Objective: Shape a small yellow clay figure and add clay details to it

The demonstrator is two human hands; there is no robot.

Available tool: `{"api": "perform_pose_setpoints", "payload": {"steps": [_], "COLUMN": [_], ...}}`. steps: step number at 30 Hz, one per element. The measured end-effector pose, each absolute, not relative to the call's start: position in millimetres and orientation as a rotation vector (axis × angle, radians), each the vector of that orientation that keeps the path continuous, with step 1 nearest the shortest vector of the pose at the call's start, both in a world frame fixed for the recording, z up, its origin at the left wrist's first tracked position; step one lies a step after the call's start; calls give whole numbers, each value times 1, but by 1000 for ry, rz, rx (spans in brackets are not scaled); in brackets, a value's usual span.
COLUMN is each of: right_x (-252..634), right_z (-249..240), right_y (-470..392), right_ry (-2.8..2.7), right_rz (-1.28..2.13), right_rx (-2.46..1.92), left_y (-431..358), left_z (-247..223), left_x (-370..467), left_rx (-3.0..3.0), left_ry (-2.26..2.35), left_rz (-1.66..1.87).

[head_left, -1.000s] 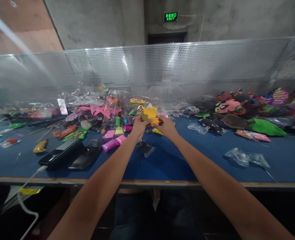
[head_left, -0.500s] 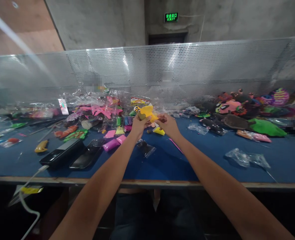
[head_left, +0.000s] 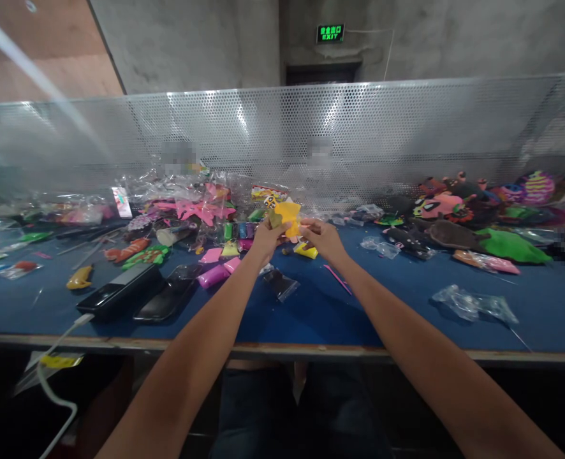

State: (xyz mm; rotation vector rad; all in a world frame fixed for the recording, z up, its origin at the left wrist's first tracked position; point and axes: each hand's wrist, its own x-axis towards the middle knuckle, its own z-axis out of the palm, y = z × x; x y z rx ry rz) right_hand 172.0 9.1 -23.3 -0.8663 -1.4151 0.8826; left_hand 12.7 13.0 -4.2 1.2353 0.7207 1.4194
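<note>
Figure of yellow colour is held above the tabletop, near the centre of the frame, with a small black-and-white part at its upper left. The left hand pinches its lower left side between thumb and fingers. The right hand has its fingers bent at the lower right edge of it; whether they truly grip it, I cannot tell. Half a second ago the piece was leaning to the left; now it stands more upright. A pink stick, not visible one second ago, lies beside the right forearm. In my judgement, this turning means the person is adjusting or checking the piece, so the handwork seems unfinished. Just below the hands lies a yellow packet, and lower a black packet.
</note>
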Motion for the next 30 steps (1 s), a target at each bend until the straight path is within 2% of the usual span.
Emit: {"api": "perform_pose_setpoints", "payload": {"steps": [3,7,17,30], "right_x": [170,168,168,167], "right_z": [-23,-25,-20,-26], "right_y": [10,9,2,5], "right_ry": [-1371,-1302,-1344,-1396], "right_rz": [1051,1109,842,964], "right_rx": [-838,-868,-944,-933], "left_y": [13,12,10,11], "left_z": [-4,-3,-2,-3], "left_x": [12,13,14,15], "left_rx": [1270,1242,1293,1295], "left_ry": [719,723,703,779], "left_rz": [1373,1361,1314,1263]}}
